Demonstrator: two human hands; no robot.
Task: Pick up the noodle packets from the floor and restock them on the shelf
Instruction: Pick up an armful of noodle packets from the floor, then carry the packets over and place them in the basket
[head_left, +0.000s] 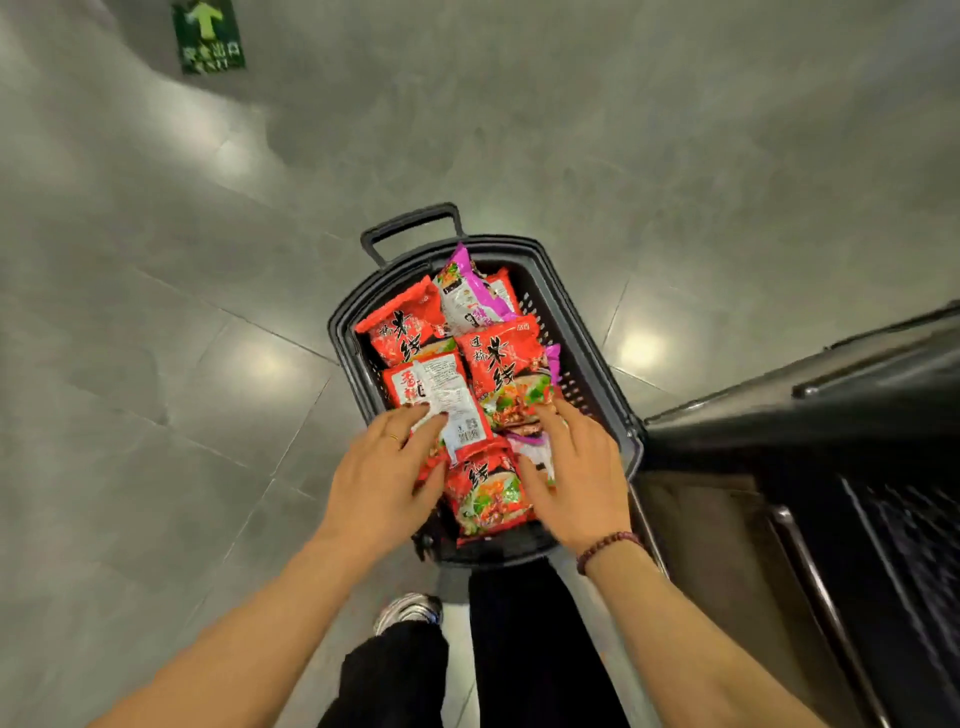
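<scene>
While my left hand (382, 475) and right hand (574, 480) rest spread, gripping nothing, on packets (498, 358) in the basket (343, 332) on the floor (156, 312), I judge pickup just starting; next: close on one, lift to shelf (857, 395).

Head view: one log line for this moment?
basket: on floor, holds noodle packets | left hand: touches white-label packet | right hand: touches red packet

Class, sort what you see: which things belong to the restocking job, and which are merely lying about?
Job: noodle packets, basket holding them, left hand, right hand, dark unit alongside, likely the shelf.
Lying about: green exit sign on the floor, shoe, bead bracelet.
</scene>
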